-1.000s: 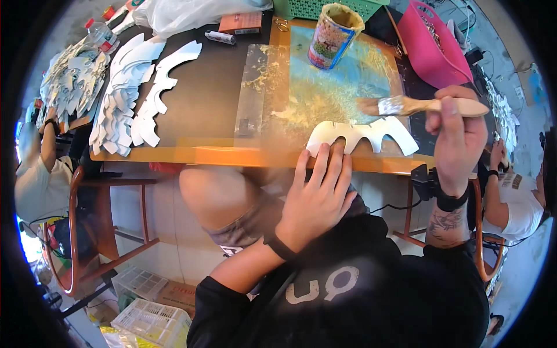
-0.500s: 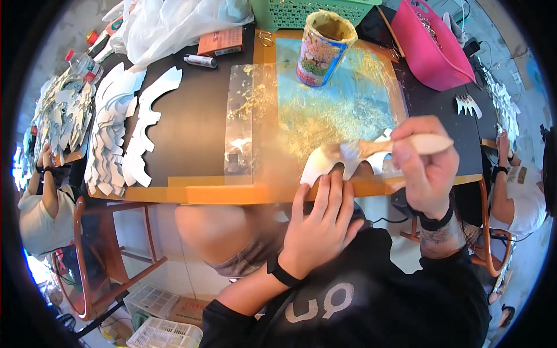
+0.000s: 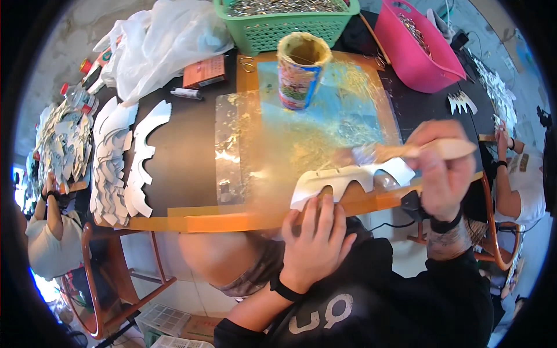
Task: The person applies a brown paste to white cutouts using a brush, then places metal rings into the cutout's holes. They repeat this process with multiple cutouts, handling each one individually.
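Note:
A white paper-like strip with a scalloped lower edge [image 3: 342, 178] lies along the front of the table. My left hand [image 3: 316, 238] rests its outstretched fingertips on the strip's near edge, toward its left end. My right hand [image 3: 444, 171] is closed around a paintbrush [image 3: 400, 152] with a pale wooden handle. The brush points left, and its blurred bristles are just beyond the strip's far edge. Whether they touch anything cannot be told. Behind stands an open can [image 3: 300, 75], its rim crusted yellowish, on a smeared blue sheet [image 3: 272, 93].
Left, white scalloped strips [image 3: 110, 168] are stacked beside a looser row [image 3: 148, 156]. A green basket [image 3: 278, 29] and pink basket [image 3: 423, 52] of small metal pieces stand at the back. A plastic bag [image 3: 168, 46], small box [image 3: 203, 71] and marker [image 3: 187, 93] lie back left. Other people work at both sides.
The view has shifted, so the table's left side sits lower. The brush has moved from over the strip's left end to just past its far edge. My left hand stays on the strip.

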{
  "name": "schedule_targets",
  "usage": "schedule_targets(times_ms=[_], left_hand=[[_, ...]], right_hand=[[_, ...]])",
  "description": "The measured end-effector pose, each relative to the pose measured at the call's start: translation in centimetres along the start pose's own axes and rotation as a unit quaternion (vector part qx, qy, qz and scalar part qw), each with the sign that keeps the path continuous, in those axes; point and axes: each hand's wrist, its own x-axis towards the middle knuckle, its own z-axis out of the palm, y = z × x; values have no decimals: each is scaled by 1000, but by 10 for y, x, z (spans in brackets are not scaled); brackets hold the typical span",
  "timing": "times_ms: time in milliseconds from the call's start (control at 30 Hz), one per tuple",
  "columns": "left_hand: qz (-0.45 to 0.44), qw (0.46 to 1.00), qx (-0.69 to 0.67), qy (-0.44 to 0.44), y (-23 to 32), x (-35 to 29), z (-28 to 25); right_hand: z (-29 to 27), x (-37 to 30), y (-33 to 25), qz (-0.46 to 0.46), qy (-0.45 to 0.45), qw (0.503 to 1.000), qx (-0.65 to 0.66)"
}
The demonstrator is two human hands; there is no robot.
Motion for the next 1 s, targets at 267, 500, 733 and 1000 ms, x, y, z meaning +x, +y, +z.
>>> schedule_targets(times_ms=[267, 500, 733, 1000], left_hand=[[14, 994, -82, 73, 2, -5, -6], [57, 994, -95, 18, 40, 22, -24], [75, 996, -37, -28, 56, 44, -1], [1, 999, 12, -37, 43, 23, -13]], right_hand=[[-51, -25, 17, 63, 126, 988, 63], [-83, -20, 22, -35, 226, 970, 76], [-114, -33, 27, -37, 140, 980, 139], [6, -31, 9, 80, 0, 993, 81]])
